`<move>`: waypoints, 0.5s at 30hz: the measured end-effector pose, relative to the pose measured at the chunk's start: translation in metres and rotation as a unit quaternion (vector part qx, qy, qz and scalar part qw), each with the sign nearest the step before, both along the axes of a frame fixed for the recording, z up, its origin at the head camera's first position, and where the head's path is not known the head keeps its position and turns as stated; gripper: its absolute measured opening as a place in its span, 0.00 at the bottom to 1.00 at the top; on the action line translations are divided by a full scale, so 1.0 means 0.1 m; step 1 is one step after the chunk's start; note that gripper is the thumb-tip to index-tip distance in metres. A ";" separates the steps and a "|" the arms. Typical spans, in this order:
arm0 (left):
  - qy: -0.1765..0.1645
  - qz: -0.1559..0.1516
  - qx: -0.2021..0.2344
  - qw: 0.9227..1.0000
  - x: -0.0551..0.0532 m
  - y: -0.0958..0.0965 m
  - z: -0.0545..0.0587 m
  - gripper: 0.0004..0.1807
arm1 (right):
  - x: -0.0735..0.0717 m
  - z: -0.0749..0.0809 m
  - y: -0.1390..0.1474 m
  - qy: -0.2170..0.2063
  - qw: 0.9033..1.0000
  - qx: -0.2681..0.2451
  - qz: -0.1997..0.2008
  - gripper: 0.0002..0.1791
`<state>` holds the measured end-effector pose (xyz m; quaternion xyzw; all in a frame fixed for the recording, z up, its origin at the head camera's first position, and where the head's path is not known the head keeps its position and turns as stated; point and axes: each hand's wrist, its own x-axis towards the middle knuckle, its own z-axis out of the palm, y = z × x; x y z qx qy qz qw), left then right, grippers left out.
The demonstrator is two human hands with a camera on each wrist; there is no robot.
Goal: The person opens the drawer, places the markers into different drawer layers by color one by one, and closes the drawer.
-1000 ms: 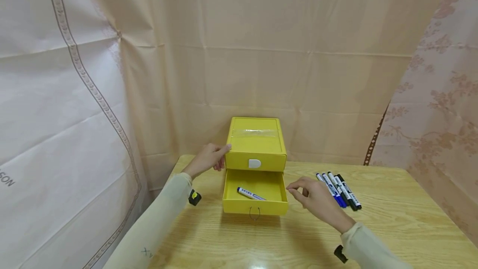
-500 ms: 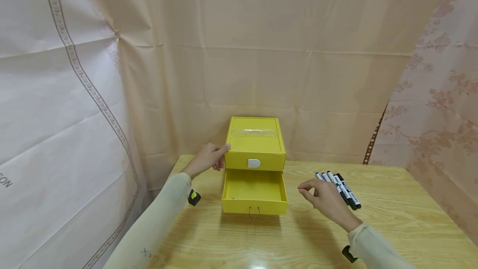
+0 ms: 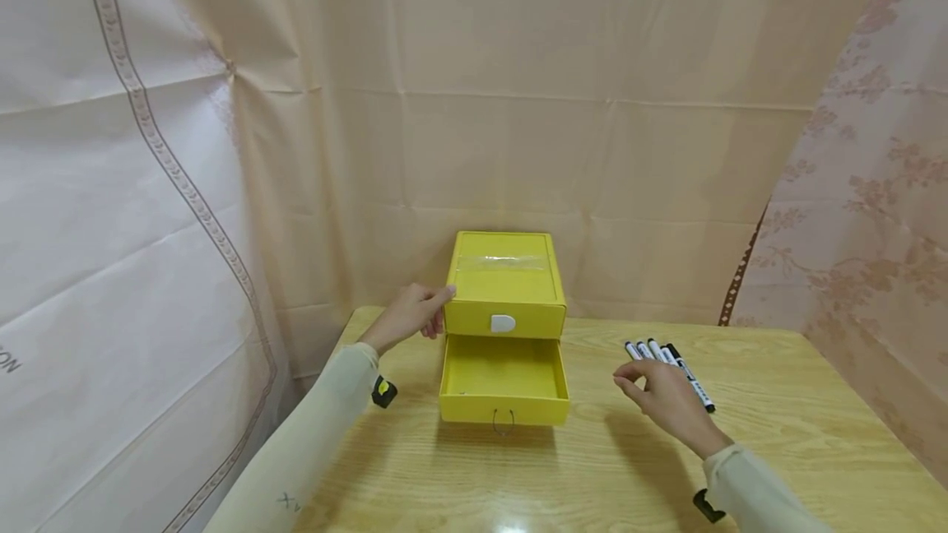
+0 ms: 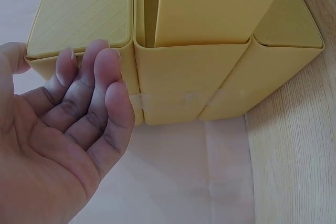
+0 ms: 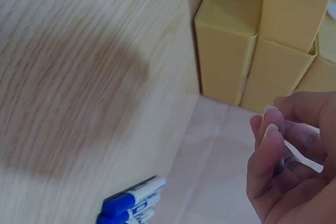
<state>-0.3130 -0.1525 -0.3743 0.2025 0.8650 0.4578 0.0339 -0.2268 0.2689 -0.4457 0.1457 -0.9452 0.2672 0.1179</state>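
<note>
The yellow drawer unit [image 3: 505, 282] stands on the table. Its middle drawer [image 3: 474, 410] is pulled out; a small dark speck [image 3: 463, 393] shows inside by the front wall. My left hand [image 3: 407, 317] rests on the unit's upper left edge, thumb on top and fingers loosely bent against the side. In the left wrist view, that hand [image 4: 73, 124] lies against the top tier. My right hand [image 3: 670, 401] hovers right of the drawer with nothing in its loosely curled fingers. It partly hides several markers [image 3: 701, 391] in the head view; blue-capped ones [image 5: 131, 198] show in the right wrist view.
The wooden table [image 3: 800, 426] reaches back to a beige curtain [image 3: 592, 146]. Patterned cloth [image 3: 874, 212] hangs on the right, white cloth [image 3: 111, 270] on the left. Clear tape [image 3: 504, 262] crosses the unit's top.
A blue-capped marker seen inside the drawer has dropped out of sight behind its front wall. My right hand has moved right, away from the drawer; my left hand stays put.
</note>
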 end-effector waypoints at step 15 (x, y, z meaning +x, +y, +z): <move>-0.002 0.003 0.002 1.000 -0.01 -0.01 -0.01 0.35 | -0.09 -0.17 0.24 0.003 1.000 0.019 -0.024 0.04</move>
